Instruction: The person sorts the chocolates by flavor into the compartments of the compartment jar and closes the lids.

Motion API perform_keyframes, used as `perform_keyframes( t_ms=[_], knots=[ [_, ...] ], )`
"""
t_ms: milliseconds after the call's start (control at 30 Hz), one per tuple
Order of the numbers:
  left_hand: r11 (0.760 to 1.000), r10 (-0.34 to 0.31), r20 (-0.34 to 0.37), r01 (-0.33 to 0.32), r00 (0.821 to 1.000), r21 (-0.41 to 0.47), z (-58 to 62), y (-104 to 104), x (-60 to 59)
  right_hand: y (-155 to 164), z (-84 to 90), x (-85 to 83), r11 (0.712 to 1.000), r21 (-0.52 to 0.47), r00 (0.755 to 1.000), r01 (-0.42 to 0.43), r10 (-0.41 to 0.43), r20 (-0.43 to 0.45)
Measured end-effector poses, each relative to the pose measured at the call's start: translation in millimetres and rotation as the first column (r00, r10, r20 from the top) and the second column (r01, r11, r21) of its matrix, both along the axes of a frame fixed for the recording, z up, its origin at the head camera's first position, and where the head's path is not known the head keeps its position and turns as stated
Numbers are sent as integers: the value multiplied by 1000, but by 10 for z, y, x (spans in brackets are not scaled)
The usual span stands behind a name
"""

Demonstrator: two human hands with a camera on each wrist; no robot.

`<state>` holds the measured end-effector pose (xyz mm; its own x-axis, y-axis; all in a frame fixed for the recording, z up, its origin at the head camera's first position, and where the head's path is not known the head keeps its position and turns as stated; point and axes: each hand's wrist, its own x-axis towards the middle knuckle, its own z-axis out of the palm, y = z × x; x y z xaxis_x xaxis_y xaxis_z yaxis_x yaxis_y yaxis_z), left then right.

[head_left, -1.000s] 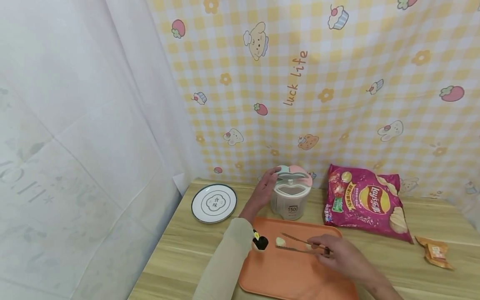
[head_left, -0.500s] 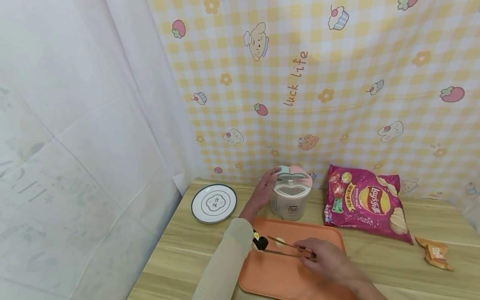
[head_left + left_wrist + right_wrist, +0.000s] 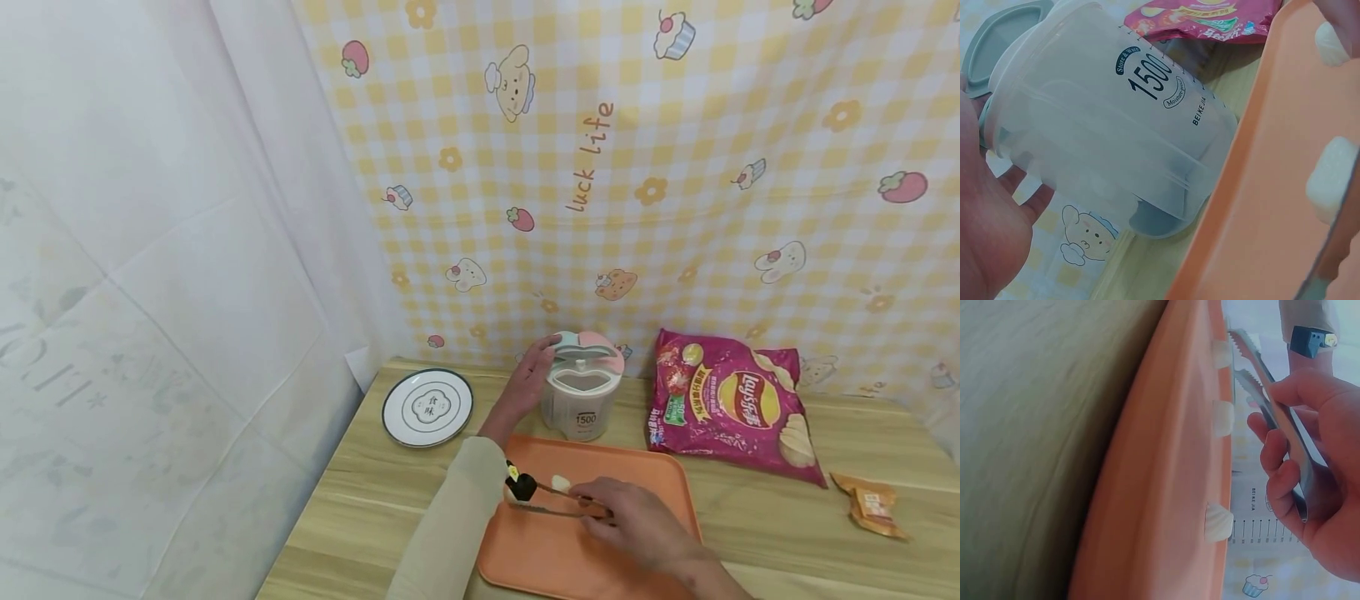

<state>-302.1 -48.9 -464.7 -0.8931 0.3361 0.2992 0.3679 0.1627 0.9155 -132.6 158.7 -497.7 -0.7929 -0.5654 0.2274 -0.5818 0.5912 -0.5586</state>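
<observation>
A translucent storage jar point(image 3: 581, 412) marked 1500 stands behind the orange tray point(image 3: 543, 558). My left hand point(image 3: 528, 375) holds it at its left side, fingertips at the raised mint lid flap point(image 3: 1007, 44); in the left wrist view some fingers pass behind the jar. My right hand point(image 3: 637, 521) grips metal tongs point(image 3: 1291, 431), their arms spread apart above the tray. Three whitish pieces lie on the tray in the right wrist view, the nearest a ridged piece point(image 3: 1219, 522). In the left wrist view one tong arm overlaps a white piece point(image 3: 1330, 175); contact cannot be told.
At the left lies a white plate point(image 3: 427, 407) with a dark rim. A purple chip bag point(image 3: 731, 408) rests right of the jar, and a small orange packet point(image 3: 870, 504) lies farther right. A patterned yellow cloth point(image 3: 637, 233) hangs behind the wooden table point(image 3: 360, 492).
My right hand has moved left across the tray with the tongs, whose tips now reach beside my left forearm. My left hand stays at the jar's lid.
</observation>
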Motion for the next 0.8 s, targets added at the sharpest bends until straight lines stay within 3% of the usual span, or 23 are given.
perform_keyframes(
  t_ms=[200, 433, 800],
  knots=[
    [1000, 14, -11, -14, 1000, 3, -10, 6, 2, -24, -13, -27, 1000, 25, 1000, -4, 3, 28],
    [999, 36, -5, -36, 999, -16, -23, 15, 0, -37, -60, -36, 999, 34, 999, -17, 19, -34],
    [999, 41, 1, -41, 999, -30, -12, 14, 9, -60, -43, -44, 999, 40, 998, -27, 29, -49]
  ],
)
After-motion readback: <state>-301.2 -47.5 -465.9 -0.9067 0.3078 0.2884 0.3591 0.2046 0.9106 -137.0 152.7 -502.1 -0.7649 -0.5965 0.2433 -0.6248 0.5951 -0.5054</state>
